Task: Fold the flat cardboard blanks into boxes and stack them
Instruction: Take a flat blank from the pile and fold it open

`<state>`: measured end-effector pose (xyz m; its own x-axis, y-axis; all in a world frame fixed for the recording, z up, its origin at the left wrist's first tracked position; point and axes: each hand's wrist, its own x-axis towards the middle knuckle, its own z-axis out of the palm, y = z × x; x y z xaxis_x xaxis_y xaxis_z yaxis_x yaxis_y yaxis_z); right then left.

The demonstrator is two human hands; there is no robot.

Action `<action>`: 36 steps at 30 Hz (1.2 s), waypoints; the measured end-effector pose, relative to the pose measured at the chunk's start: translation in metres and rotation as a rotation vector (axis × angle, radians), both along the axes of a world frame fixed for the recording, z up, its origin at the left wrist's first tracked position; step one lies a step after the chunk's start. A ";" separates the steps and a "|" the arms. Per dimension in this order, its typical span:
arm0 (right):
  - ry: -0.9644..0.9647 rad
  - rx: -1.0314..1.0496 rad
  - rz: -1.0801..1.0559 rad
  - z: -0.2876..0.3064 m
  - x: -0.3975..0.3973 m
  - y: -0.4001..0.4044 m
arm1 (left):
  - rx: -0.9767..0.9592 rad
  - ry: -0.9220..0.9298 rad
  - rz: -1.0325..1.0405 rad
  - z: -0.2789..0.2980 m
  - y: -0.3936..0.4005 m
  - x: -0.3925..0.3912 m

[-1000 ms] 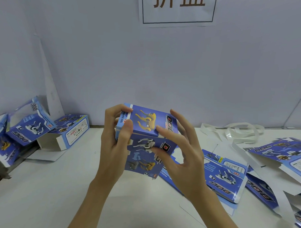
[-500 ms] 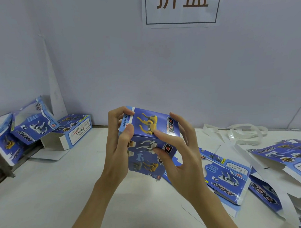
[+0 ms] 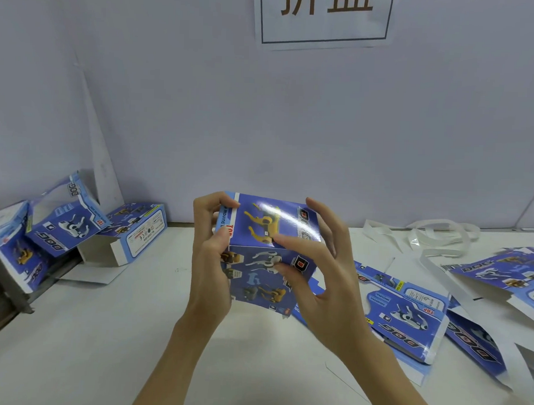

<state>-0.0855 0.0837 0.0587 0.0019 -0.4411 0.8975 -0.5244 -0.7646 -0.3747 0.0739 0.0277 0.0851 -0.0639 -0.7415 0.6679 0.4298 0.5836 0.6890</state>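
Above the white bench (image 3: 110,333), the left hand (image 3: 210,273) and right hand (image 3: 326,292) grasp a folded blue box (image 3: 267,254) with curled fingers, flat blanks (image 3: 404,316) lying to the right and finished boxes (image 3: 65,222) far left.

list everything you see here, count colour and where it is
box in hands: 1, blue with yellow and white dog prints, held above the table centre
folded boxes: about 3, blue and white, piled at the far left
flat blanks: several, blue and white, overlapping on the right; exact count unclear
paper strips: a few, white, far right by the wall
table: 1, off-white
sign: 1, white with brown characters, on the wall, top cut off
wall: pale grey-blue, behind the table
left hand: grips the box's left side
right hand: fingers curled on the box's front and right
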 end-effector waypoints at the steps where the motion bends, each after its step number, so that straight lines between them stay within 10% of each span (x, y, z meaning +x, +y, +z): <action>1: -0.052 0.038 0.038 0.000 0.002 -0.001 | -0.014 0.016 0.013 -0.001 -0.001 0.001; 11: -0.122 0.586 0.159 -0.011 -0.032 -0.011 | -0.115 -0.124 0.062 -0.016 -0.020 0.000; 16: -0.039 0.269 -0.029 -0.025 -0.038 -0.026 | 0.353 -0.003 -0.418 -0.011 -0.024 0.006; 22: 0.170 0.321 -0.083 -0.038 -0.054 -0.034 | 0.783 -0.187 -0.510 -0.018 -0.031 0.012; 28: -0.648 0.737 0.305 -0.032 -0.053 -0.027 | 0.563 -0.244 -0.353 -0.041 -0.041 0.002; 36: -0.292 0.608 0.122 -0.036 -0.039 -0.025 | 0.180 -0.416 -0.098 -0.052 -0.036 -0.012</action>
